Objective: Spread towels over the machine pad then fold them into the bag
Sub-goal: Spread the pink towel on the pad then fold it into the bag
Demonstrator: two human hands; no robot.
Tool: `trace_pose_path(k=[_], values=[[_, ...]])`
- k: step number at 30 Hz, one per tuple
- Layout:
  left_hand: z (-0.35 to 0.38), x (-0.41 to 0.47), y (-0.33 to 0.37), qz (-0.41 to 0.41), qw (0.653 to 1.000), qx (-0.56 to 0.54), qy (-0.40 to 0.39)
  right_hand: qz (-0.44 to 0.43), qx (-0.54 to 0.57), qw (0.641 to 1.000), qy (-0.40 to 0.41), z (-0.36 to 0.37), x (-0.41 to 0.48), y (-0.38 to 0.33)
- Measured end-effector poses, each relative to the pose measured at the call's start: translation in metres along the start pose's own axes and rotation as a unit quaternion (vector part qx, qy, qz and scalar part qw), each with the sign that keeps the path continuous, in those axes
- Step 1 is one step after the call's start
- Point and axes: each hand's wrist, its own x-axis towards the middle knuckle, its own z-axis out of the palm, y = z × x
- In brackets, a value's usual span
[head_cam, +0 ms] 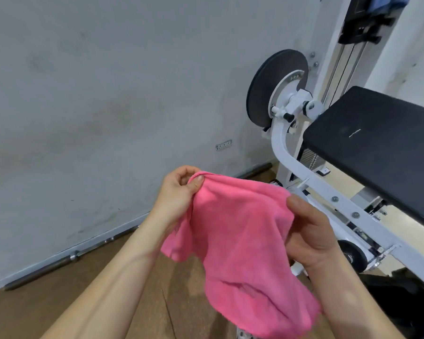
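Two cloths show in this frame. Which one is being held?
The pink towel, gripped at its upper edge by the left hand and right hand. The blue cloth hangs high on the machine at top right, untouched.

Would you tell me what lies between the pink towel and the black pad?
In the head view, the machine's white frame bar runs between the towel and the pad.

Even, soft indoor light, faint shadows, slight overall blur, wide-angle bending at edges.
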Motion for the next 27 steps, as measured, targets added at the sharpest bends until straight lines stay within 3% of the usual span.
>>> trace_pose_path(k=[2,4,8,10,14,18,21,25,27], values=[[0.011,0.021,0.000,-0.028,0.998,0.026,-0.057,-0.034,0.041,0.998,0.040,-0.014,0.010,-0.016],[0.021,0.046,0.002,-0.049,0.981,0.119,-0.142,-0.079,0.063,0.991,0.086,-0.018,0.022,-0.039],[0.051,0.096,0.010,-0.061,0.904,0.303,-0.295,-0.154,0.075,0.960,0.220,-0.021,0.047,-0.081],[0.071,0.116,0.011,-0.033,0.893,0.341,-0.293,-0.199,0.088,0.940,0.262,-0.037,0.054,-0.096],[0.103,0.158,0.005,-0.045,0.941,0.233,-0.243,-0.194,0.106,0.935,0.277,-0.066,0.054,-0.118],[0.134,0.208,0.001,0.022,0.925,0.279,-0.259,-0.154,0.061,0.930,0.327,-0.101,0.049,-0.138],[0.161,0.244,-0.005,0.078,0.895,0.343,-0.275,-0.152,-0.194,0.852,0.461,-0.145,0.050,-0.145],[0.193,0.292,-0.019,0.110,0.901,0.335,-0.254,-0.108,-0.457,0.672,0.573,-0.178,0.062,-0.156],[0.207,0.310,-0.027,0.149,0.867,0.384,-0.280,-0.085,-0.502,0.595,0.622,-0.194,0.075,-0.162]])
